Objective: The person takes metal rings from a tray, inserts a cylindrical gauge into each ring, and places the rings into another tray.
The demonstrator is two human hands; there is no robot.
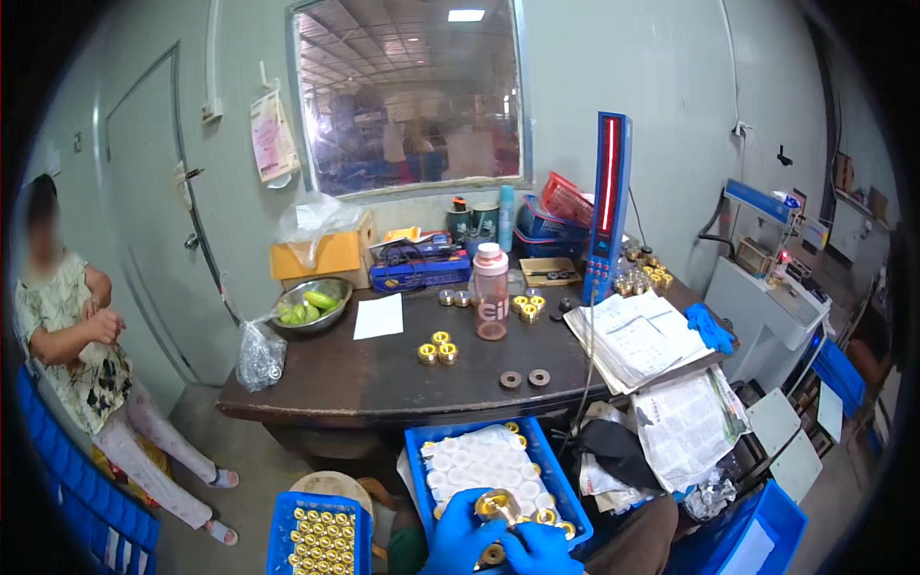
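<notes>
Both hands wear blue gloves and meet at the lower edge of the view, directly over a blue tray (418, 450). Left hand (458, 537) is cupped with fingers curled beneath a round brass fitting (498, 505), supporting it from the left. Right hand (540, 551) is closed against the same fitting from the right; whether it pinches a tool or the part itself cannot be told. The brass fitting sits between the two hands, above the near end of the tray.

The blue tray holds rows of white round caps (484, 463), with a few brass pieces at its near right corner. A second blue crate (321, 537) to the left holds brass rings in rows.

Beyond the tray stands a dark desk (364, 379). On it: a cluster of three brass rings (436, 350), two dark washers (524, 379), a pink-capped bottle (491, 292), a white paper sheet (379, 316), a steel bowl of green fruit (311, 305), and a stack of papers (637, 335) with a blue glove (709, 326) beside it. A tall blue column gauge (609, 201) stands upright at the rear. A person (72, 335) sits well apart at the left.
</notes>
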